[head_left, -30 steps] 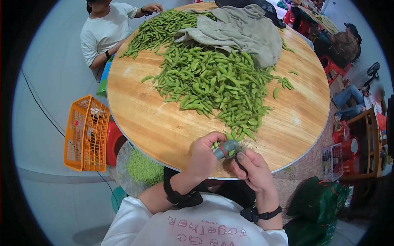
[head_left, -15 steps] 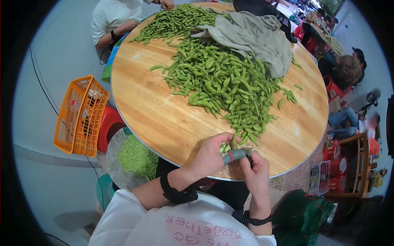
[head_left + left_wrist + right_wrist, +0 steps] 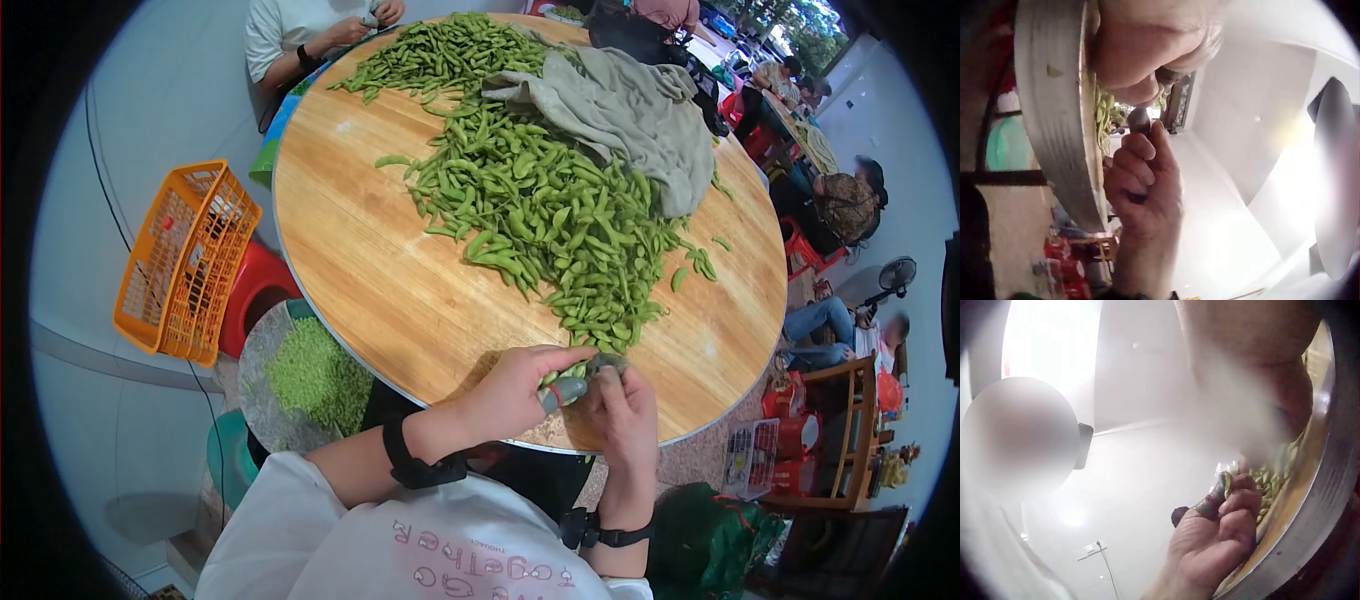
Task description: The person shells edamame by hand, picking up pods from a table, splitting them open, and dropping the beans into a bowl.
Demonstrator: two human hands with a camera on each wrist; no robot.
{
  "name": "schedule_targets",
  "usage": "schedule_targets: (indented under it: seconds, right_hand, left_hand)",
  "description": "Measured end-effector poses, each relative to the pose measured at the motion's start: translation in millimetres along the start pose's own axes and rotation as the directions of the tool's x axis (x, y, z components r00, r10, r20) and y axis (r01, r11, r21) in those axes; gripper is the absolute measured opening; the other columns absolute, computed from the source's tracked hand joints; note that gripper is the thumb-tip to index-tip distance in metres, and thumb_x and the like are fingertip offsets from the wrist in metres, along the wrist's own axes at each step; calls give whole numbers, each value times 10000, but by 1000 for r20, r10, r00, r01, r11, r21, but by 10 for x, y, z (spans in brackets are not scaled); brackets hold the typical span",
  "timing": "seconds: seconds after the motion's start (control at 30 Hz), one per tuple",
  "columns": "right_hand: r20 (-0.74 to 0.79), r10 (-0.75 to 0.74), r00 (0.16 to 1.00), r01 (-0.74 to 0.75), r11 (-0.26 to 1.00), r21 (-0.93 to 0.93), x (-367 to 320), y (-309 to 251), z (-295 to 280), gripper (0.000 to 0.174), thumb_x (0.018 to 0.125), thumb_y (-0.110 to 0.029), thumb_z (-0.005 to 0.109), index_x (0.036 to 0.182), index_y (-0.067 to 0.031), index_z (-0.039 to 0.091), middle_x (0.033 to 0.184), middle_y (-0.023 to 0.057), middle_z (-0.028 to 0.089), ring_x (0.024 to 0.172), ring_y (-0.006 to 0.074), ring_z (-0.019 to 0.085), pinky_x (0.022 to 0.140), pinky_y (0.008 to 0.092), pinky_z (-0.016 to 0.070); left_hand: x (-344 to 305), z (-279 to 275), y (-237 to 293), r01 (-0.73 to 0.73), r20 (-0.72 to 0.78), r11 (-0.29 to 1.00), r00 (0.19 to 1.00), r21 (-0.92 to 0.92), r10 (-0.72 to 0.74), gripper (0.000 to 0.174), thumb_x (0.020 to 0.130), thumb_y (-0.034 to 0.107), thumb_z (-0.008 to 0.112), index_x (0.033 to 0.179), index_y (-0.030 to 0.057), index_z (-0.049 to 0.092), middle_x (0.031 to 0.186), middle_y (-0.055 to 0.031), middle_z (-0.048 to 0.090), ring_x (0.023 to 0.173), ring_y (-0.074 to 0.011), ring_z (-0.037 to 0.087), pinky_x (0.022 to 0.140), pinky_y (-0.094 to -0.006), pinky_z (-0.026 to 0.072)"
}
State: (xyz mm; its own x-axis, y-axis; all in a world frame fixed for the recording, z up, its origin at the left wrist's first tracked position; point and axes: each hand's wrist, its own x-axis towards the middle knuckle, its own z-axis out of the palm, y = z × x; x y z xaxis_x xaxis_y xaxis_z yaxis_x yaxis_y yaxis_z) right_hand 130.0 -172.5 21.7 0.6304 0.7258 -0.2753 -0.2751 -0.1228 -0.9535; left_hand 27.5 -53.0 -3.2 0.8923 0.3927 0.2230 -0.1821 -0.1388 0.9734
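At the table [image 3: 370, 270], the left hand [image 3: 505, 393] curls its fingers round a green pod [image 3: 1228, 485]; the right hand [image 3: 625, 410] curls too, its hold I cannot tell.

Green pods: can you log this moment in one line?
left grip: holds green pod; right grip: curled round dark item; pod pile: on table; gray cloth: partly over pile

Round wooden table [image 3: 365, 240]; green pods [image 3: 560, 205] heaped, grey cloth [image 3: 635, 120] partly over.
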Motion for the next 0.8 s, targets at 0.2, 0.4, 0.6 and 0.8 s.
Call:
schedule_targets:
  seconds: [0.2,0.4,0.6,0.8]
  right_hand:
    - [59,6,998,-11,996,93,21,12,32,95,863,-118,565,888,-27,558,613,-36,491,470,17,368,420,161,262]
    - [109,59,992,-75,986,148,58,12,5,74,863,-100,551,885,-30,538,590,-46,461,446,14,341,399,159,244]
    - [299,122,946,-239,888,393,28,46,-25,91,871,-103,531,926,-35,508,604,-43,453,457,25,361,397,155,259]
    - [29,24,999,-28,986,162,63,22,204,131,873,-106,518,977,-27,515,702,-24,507,509,33,438,413,137,312]
  left_hand:
    - [26,-127,176,23,6,954,1000,300,-26,596,745,128,646,1293,82,417,837,-132,611,742,-290,602,672,-337,479]
    - [88,-207,97,-96,118,947,991,307,62,617,750,213,664,1306,134,411,750,-104,600,664,-294,599,622,-355,475]
    - [99,-285,274,-70,202,984,979,162,36,611,757,238,675,1302,145,415,827,-106,632,706,-277,621,637,-353,482]
    - [82,-189,97,-139,120,976,986,168,120,559,756,224,681,1265,140,467,837,-102,632,724,-246,627,655,-313,489]
